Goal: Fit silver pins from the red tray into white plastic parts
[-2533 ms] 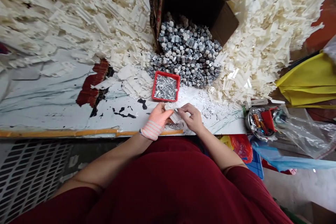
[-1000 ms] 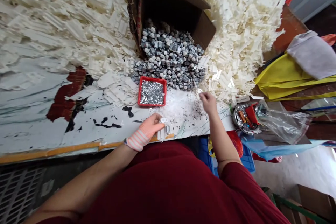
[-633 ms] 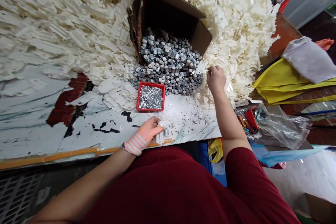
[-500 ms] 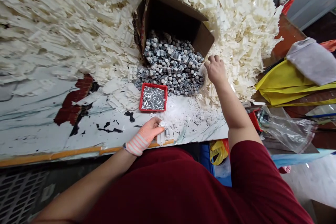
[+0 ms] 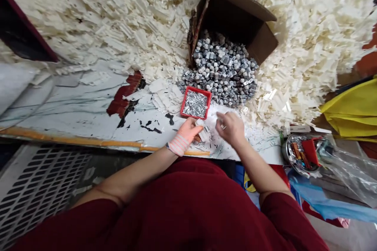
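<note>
My left hand, in an orange-and-white striped glove, grips a white plastic housing near the table's front edge. A small silver motor sits at the housing's right side. Just right of it is my right hand, bare, with fingers curled together over the table; a tiny pale sliver shows at the fingers, too small to name. Right behind my left hand stands a red tray of thin metal pins. Beyond the tray lies a heap of small grey motors with white ends.
The motors spill from a cardboard box lying on its side. Cream plastic pieces are piled at left, and more at right. A metal bowl of small parts stands at the right edge, by yellow cloth.
My right hand has come from the right side of the motor heap back toward my left hand, its fingers now curled. The view has swung right. My left hand still holds the housing.
</note>
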### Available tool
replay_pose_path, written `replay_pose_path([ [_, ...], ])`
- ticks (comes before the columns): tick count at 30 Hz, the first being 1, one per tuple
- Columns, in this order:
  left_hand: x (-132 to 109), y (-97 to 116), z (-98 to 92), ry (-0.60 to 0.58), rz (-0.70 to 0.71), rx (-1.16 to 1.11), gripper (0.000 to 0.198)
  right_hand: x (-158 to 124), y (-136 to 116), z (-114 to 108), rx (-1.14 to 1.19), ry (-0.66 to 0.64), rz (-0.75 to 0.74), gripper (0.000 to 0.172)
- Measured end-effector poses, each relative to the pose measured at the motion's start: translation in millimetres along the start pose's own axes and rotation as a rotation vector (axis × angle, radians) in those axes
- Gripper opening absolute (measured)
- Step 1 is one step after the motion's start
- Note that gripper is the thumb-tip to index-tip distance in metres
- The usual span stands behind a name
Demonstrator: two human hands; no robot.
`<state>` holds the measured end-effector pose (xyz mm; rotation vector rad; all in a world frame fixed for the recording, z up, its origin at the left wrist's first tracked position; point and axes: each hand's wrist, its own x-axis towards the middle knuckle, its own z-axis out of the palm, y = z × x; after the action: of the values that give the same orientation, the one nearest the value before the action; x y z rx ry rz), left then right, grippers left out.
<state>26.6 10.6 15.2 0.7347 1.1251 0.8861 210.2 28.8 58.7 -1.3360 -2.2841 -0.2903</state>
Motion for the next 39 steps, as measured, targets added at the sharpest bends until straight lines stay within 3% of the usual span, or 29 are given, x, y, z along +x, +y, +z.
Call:
replay_pose_path([
  [3,-2.4,4.3,-1.1,0.045,0.028,0.025,0.030,-23.2,-45.3,15.7,0.084,0.021,0.017,0.025],
  [6,-6.5,8.6,-3.4,0.065,0.071,0.083,0.025,-30.6,-61.0,22.7,0.163,-0.046,0.053,0.029],
  [10,-11.6,9.1,-6.8,0.050,0.090,0.121,0.022,-32.9,-63.0,25.3,0.296,-0.107,0.146,0.032],
  [15,-13.5,6.8,-7.4,0.015,0.095,0.159,0.023,-37.9,-63.5,25.6,0.390,-0.054,0.268,0.032],
  [18,-12.8,7.0,-7.1,-0.010,0.118,0.157,0.023,-38.9,-64.3,24.9,0.328,0.007,0.267,0.031],
  [22,-11.8,5.6,-9.1,-0.002,0.127,0.153,0.023,-37.0,-66.9,24.3,0.346,-0.037,0.212,0.032],
  [31,-19.2,9.7,-11.2,-0.010,0.134,0.105,0.021,-36.6,-72.0,26.9,0.472,-0.077,0.321,0.034],
  [35,-23.7,16.1,-13.2,-0.112,0.145,-0.018,0.024,-36.0,-72.0,24.1,0.716,-0.126,0.414,0.038],
  [39,-21.2,14.0,-15.9,-0.103,0.180,0.072,0.036,-29.4,-63.8,19.7,1.057,-0.229,0.586,0.031],
])
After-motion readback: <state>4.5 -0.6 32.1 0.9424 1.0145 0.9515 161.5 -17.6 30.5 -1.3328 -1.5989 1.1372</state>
